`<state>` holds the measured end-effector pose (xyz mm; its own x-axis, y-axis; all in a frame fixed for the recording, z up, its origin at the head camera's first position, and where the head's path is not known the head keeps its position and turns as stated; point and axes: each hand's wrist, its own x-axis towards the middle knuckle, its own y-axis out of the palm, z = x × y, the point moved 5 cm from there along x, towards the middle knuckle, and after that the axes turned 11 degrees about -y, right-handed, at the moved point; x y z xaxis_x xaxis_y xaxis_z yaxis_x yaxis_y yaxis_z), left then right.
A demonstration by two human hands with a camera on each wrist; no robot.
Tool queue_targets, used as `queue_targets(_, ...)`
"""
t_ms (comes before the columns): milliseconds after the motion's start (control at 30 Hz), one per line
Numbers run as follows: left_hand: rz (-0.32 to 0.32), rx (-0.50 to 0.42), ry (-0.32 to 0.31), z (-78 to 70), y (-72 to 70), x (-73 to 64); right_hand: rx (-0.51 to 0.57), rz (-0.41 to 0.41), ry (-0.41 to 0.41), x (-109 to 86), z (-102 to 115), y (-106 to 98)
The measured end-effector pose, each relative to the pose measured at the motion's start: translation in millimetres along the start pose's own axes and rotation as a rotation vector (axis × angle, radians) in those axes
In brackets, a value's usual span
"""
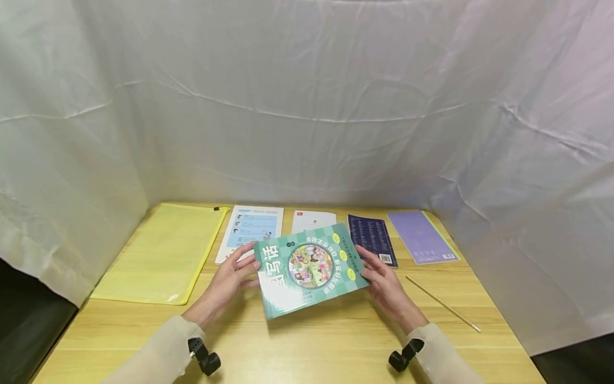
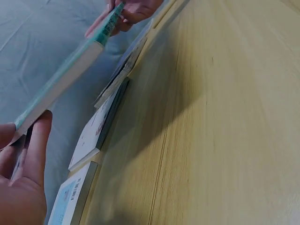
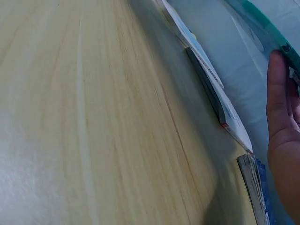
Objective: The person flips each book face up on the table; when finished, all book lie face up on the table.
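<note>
A green checked book [image 1: 310, 265] with a round picture of children on its cover is held up above the table, tilted, its cover facing the head camera. My left hand [image 1: 232, 277] grips its left edge, the thumb on the cover and the fingers behind. At the opposite edge my right hand [image 1: 387, 285] holds it the same way. In the left wrist view, the book [image 2: 61, 86] shows its pale page edges, well off the wood. The right wrist view catches only a green strip of the book [image 3: 269, 23] by my right hand [image 3: 283, 126].
Along the back lie a yellow zip pouch [image 1: 153, 256], a white book with a blue panel [image 1: 254, 226], another white book [image 1: 313, 220], a dark blue book [image 1: 371, 234] and a purple notebook [image 1: 419, 237]. A thin pencil [image 1: 443, 304] lies at right. Pale cloth [image 1: 307, 106] walls the table [image 1: 307, 352].
</note>
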<state>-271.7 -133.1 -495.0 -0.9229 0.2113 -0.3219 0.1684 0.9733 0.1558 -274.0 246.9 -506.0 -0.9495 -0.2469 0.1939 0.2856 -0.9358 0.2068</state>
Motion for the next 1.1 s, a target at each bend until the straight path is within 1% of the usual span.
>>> queue_targets(100, -0.013, -0.003, -0.022, 1.7, -1.1, -0.4, -0.026, -0.021, 0.009, 0.8, -1.9, -1.7)
queue_targets(233, -0.021, 0.022, -0.036, 3.0, -1.9, -1.7, -0.06, -0.031, 0.022, 0.3, -4.3, -3.9)
queue_targets(367, -0.025, 0.046, -0.024, 2.3, -2.3, -2.6, -0.081, -0.002, 0.014, 0.1, -4.8, -2.3)
queue_targets(433, -0.028, 0.056, -0.016, 1.9, -2.4, -2.8, -0.084, 0.025, 0.008, -0.3, -4.2, -0.3)
queue_targets(600, -0.032, 0.077, -0.001, 1.5, -2.2, -3.4, -0.095, 0.071, 0.02, -2.1, -2.4, 4.6)
queue_targets(667, -0.034, 0.081, 0.0, 2.1, -2.6, -3.3, -0.111, 0.064, 0.029, -2.5, -1.8, 5.3)
queue_targets(833, -0.039, 0.089, -0.011, 5.4, -4.1, -2.3, -0.184, 0.011, 0.06, -2.6, -1.7, 3.1)
queue_targets(967, -0.049, 0.104, -0.019, 7.6, -4.5, -2.0, -0.242, -0.015, 0.084, -2.4, -3.4, -0.5)
queue_targets(1100, -0.061, 0.111, -0.022, 9.5, -6.2, -1.2, -0.278, -0.015, 0.097, -3.2, -5.5, -4.2)
